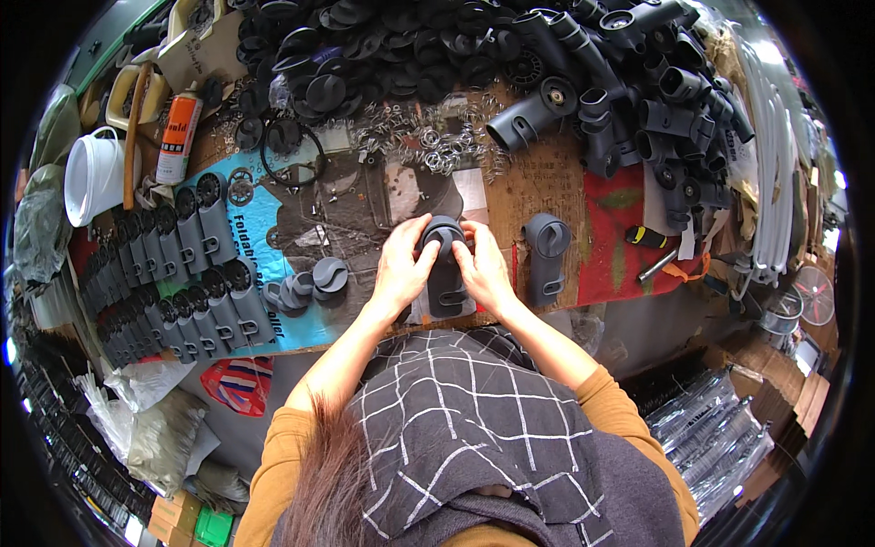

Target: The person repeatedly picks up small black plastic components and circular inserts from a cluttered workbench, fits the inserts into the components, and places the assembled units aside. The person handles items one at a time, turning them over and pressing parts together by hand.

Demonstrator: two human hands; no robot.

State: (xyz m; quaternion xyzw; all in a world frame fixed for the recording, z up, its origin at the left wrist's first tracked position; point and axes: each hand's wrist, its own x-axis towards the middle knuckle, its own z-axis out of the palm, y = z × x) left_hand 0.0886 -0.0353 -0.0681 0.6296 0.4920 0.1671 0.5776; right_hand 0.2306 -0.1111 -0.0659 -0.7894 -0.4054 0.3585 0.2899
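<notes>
Flanking grey housing (444, 264): loose discs (310, 283), spare housing (547, 255).

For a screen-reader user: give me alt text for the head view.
Both hands, left hand and right hand, press on a dark grey plastic joint piece on a cluttered workbench. Rows of like pieces lie to the left; black tube fittings are heaped behind.

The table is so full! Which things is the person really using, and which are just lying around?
In use:
left hand and right hand, both on the grey plastic piece
spare round caps
metal springs

Lying about:
spray can
white bucket
black-and-yellow tool
</notes>
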